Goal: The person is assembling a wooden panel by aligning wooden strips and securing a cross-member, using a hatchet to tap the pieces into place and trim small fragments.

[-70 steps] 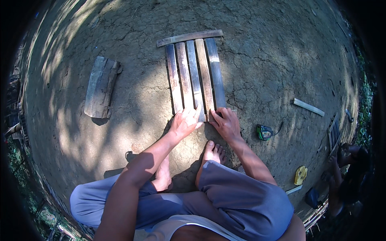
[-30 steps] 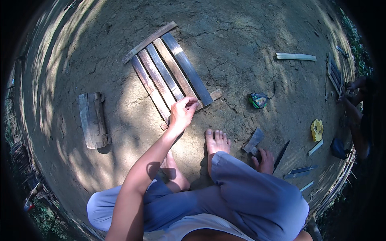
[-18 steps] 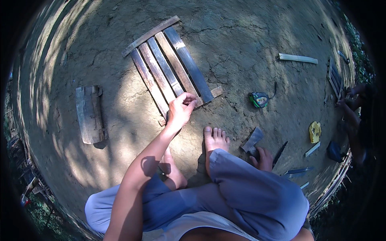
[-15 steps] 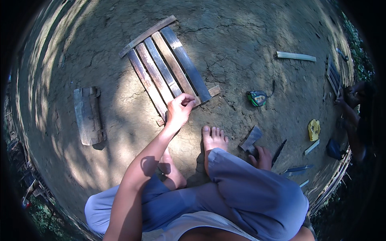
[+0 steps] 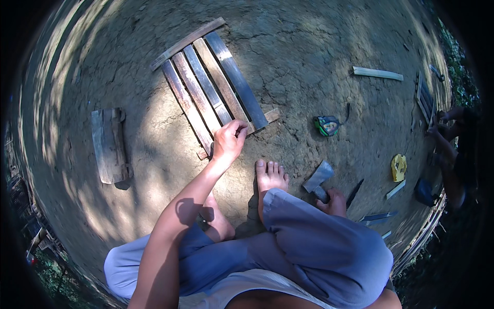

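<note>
Curling at the near end of a slatted panel [image 5: 207, 85], bent the left grip [image 5: 229, 141] over the slat ends. Could not tell a closed pinch from a loose one there, nor make out anything between the fingertips. Clasped the right grip [image 5: 335, 203] around the handle of a hatchet-like tool [image 5: 319, 175], near the right foot [image 5: 271, 177], with the flat head pointing away from the body. Had the slatted panel lying slantwise on the dirt ground [image 5: 288, 51] ahead of both feet: five slats side by side, narrow gaps between, a crosspiece [image 5: 188, 44] along the far ends and another piece [image 5: 272, 115] jutting out past the near ends. Saw a chunk of split wood [image 5: 110, 147] well apart to the left. Saw a black and green tape measure [image 5: 325, 125] to the right of the panel, and a pale strip [image 5: 378, 73] farther off. Noted a yellow object [image 5: 398, 168] farther right, too unclear to name. Glimpsed another person [image 5: 453, 149] at the right rim, near a second set of slats [image 5: 424, 100].
</note>
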